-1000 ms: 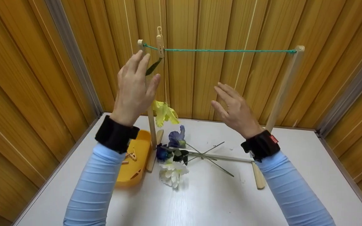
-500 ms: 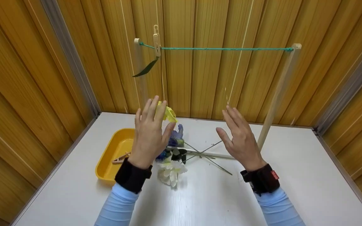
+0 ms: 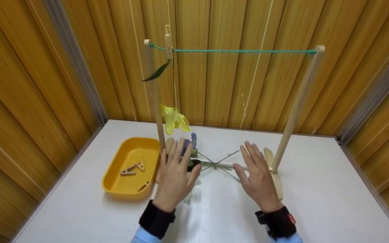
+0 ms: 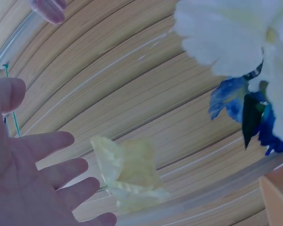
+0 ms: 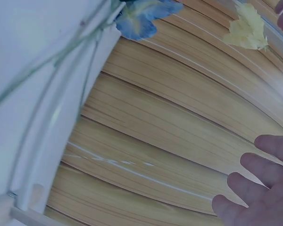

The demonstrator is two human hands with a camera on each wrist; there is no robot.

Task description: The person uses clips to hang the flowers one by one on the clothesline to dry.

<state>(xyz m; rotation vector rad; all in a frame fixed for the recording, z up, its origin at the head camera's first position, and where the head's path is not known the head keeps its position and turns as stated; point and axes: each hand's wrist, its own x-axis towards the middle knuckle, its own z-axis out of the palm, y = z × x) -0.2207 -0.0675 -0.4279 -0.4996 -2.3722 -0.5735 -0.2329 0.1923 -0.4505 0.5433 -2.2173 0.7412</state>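
Hands first: the left hand (image 3: 175, 175) hovers palm-down over the white table (image 3: 79, 216), fingers straight and slightly spread, holding nothing. It sits above a heap of flowers (image 3: 187, 158) lying on the table — a blue flower (image 3: 189, 143) shows past its fingertips and a white flower (image 3: 196, 184) peeks out beside its thumb. Whether the palm touches them cannot be told from the head view. The right hand (image 3: 258, 177) is held the same way, flat and spread, empty, well apart from the left and just short of the thin green stems (image 3: 223, 165) that cross between the 2 hands.

Behind them stands a wooden frame of 2 posts with a green cord (image 3: 241, 51) strung between the tops. A clothespin (image 3: 169, 42) on the cord near the left post (image 3: 155, 101) clamps a stem with a dark leaf (image 3: 156, 72), and a yellow flower (image 3: 174, 120) hangs head-down at its lower end. A yellow tray (image 3: 113, 180) left of the frame holds a few clothespins.

The left wrist view looks up from below — it shows the left palm open with the fingers apart, and the white petals close overhead, not in the fingers. The right wrist view shows the right fingertips bare against the wooden wall, with the stems and blue bloom off to the side.
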